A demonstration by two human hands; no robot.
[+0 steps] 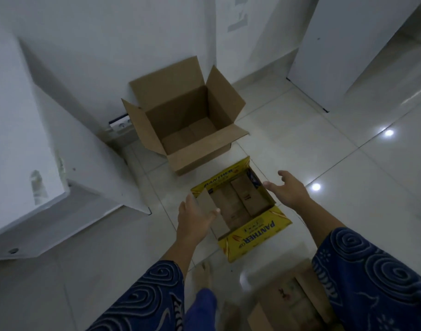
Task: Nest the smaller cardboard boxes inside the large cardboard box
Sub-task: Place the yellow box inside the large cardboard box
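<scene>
A large plain cardboard box (185, 120) stands open on the floor by the wall, its flaps spread and its inside bare. In front of it lies a smaller yellow printed box (252, 232), open at the top. My left hand (195, 215) hovers at that box's left flap with fingers spread. My right hand (288, 187) hovers just off its right side, fingers apart as well. Neither hand holds anything. A third brown box (290, 299) sits near my feet at the bottom, partly hidden by my right sleeve.
A white cabinet (37, 144) juts out at the left with a sharp corner near the boxes. A white door or panel (348, 51) stands at the upper right. Glossy floor tiles (348, 163) stretch to the right. My bare feet (204, 275) are at the bottom.
</scene>
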